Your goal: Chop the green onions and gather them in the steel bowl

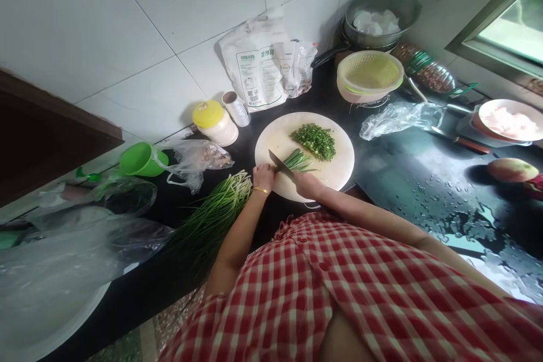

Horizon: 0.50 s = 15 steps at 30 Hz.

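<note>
A round white cutting board point(335, 167) lies on the dark counter. My right hand point(306, 183) is closed round the handle of a knife point(280, 163) whose blade rests across a small bundle of green chives point(297, 159). My left hand point(263, 175), a gold bangle on its wrist, is curled down on the near end of that bundle. A heap of finely chopped chives point(314, 141) sits further back on the board. A long bunch of uncut chives point(212, 212) lies on the counter left of the board.
Behind the board stand a yellow-lidded jar point(214, 120), packets point(261, 70), a yellow colander point(369, 74) and a pan point(379, 14). A green cup point(139, 159) and plastic bags point(193, 159) lie left. Right: wet counter point(445, 192), a plate point(509, 121), an apple point(511, 169).
</note>
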Tool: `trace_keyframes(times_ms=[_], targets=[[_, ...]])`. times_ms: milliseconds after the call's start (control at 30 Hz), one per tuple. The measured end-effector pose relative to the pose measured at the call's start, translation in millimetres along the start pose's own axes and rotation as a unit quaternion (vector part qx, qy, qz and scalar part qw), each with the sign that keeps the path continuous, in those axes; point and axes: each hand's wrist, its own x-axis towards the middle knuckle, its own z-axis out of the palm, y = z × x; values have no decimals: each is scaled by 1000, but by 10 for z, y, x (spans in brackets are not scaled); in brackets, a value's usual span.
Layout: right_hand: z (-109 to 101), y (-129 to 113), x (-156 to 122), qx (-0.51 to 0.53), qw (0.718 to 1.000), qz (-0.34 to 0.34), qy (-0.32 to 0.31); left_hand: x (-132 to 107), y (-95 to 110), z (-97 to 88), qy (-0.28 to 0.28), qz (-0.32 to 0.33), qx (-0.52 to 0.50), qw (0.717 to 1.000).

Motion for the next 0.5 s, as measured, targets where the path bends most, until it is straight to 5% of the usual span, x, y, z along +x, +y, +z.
trace_keyframes(times_ms=[500], targets=[[77,-187,100,35,998,53,26,-6,70,182,27,-6,-33,999]])
